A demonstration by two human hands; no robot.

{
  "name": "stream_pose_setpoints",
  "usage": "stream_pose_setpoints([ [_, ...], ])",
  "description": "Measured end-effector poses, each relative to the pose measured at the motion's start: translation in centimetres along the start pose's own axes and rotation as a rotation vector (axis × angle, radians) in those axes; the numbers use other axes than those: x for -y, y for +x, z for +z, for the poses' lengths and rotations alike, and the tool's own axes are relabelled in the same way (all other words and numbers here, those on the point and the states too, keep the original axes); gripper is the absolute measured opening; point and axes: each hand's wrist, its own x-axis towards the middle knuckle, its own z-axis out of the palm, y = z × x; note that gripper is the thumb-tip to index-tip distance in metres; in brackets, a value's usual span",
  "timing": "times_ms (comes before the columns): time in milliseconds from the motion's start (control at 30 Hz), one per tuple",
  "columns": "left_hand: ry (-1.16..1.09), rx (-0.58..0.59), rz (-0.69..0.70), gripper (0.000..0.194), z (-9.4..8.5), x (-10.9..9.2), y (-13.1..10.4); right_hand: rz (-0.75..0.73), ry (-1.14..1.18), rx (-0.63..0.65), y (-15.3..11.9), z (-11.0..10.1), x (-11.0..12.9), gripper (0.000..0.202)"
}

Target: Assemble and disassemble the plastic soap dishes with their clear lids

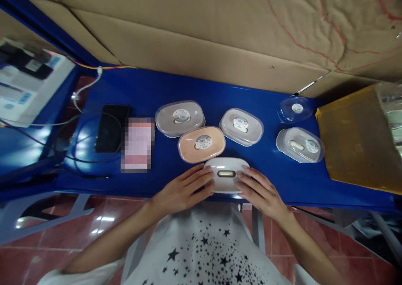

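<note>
A white oval container (226, 184) with a slot in its top lies at the near edge of the blue table. My left hand (191, 187) rests its fingers on the container's left end, and my right hand (262, 189) touches the right end, fingers spread. Just behind sits a peach oval container (191, 147) under a clear cover with a round label. Two more covered pale containers, one at the back left (166, 119) and one at the back right (254, 130), stand beyond it.
At the right are another pale container (287, 145), a clear lid (284, 109) and a cardboard box (351, 142). A black phone (108, 130), a blurred-out pink item (138, 145) and cables lie left. Cardboard (188, 46) covers the back.
</note>
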Motion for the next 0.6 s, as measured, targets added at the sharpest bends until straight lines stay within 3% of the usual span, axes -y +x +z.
stream_pose_setpoints([
  [500, 0.080, 0.032, 0.052, 0.022, 0.0, -0.2, -0.5, -0.059, -0.101, 0.006, -0.7, 1.4, 0.6, 0.052],
  [600, 0.056, 0.015, 0.043, 0.021, 0.4, -0.3, -0.8, -0.079, -0.128, 0.021, -0.2, 0.7, 0.7, 0.046],
])
